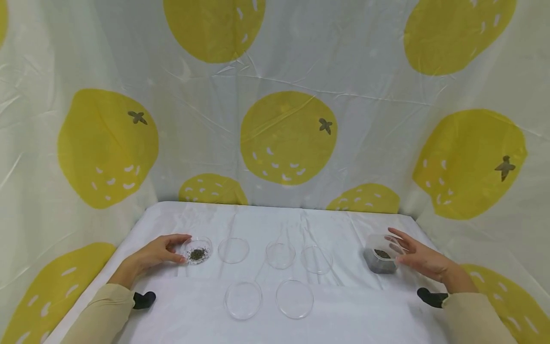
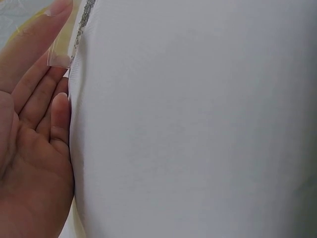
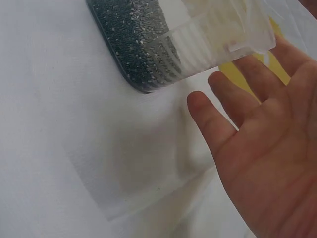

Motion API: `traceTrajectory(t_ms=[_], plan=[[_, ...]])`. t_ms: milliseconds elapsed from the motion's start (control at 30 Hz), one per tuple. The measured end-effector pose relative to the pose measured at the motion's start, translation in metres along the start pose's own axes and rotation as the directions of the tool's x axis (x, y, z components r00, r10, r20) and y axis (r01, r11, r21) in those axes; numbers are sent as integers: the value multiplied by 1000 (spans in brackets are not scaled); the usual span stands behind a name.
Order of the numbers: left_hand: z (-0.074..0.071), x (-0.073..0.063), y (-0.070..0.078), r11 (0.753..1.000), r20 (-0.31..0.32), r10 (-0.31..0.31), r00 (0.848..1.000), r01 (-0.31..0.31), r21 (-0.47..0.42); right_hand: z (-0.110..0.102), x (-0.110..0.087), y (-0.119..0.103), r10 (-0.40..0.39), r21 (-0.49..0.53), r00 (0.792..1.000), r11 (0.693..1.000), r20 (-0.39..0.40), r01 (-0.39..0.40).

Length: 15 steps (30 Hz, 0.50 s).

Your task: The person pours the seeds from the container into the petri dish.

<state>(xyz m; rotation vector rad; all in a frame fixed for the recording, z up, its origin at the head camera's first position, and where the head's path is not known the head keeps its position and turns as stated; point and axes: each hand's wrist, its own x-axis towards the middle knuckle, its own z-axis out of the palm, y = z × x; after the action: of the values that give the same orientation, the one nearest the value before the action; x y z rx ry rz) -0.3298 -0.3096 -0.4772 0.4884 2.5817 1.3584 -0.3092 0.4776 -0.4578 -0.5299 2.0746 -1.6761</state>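
On the left, a small clear dish (image 1: pixel 204 246) holds dark grains (image 1: pixel 197 254). My left hand (image 1: pixel 159 251) is at its left side, thumb near and index finger at the far side, fingers loosely extended; firm contact cannot be told. In the left wrist view the hand (image 2: pixel 37 129) lies with its palm visible beside the dish edge (image 2: pixel 60 60). At the right stands a translucent square tub (image 1: pixel 378 264), partly filled with dark grains (image 3: pixel 138 44). My right hand (image 1: pixel 425 260) is around its right corner, fingers spread and thumb by the near rim; the last two fingertips are apart from the tub.
Several clear round dishes lie between the hands: a back row with one dish (image 1: pixel 233 262), another (image 1: pixel 280 267) and a third (image 1: pixel 317 272), and in front a pair, left dish (image 1: pixel 243 318) and right dish (image 1: pixel 294 317). White cloth (image 1: pixel 352 310) covers the table. A lemon-print curtain (image 1: pixel 369 143) surrounds it.
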Motion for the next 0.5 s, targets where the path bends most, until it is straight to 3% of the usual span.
traceTrajectory(t_ms=[133, 500], plan=[[0, 0, 0, 1000, -3, 4, 1000, -3, 13, -1, 1, -10, -23, -28, 1000, 999, -2, 23], [-1, -1, 1, 999, 3, 15, 1000, -15, 28, -2, 17, -44, -219, -54, 975, 975, -48, 216]])
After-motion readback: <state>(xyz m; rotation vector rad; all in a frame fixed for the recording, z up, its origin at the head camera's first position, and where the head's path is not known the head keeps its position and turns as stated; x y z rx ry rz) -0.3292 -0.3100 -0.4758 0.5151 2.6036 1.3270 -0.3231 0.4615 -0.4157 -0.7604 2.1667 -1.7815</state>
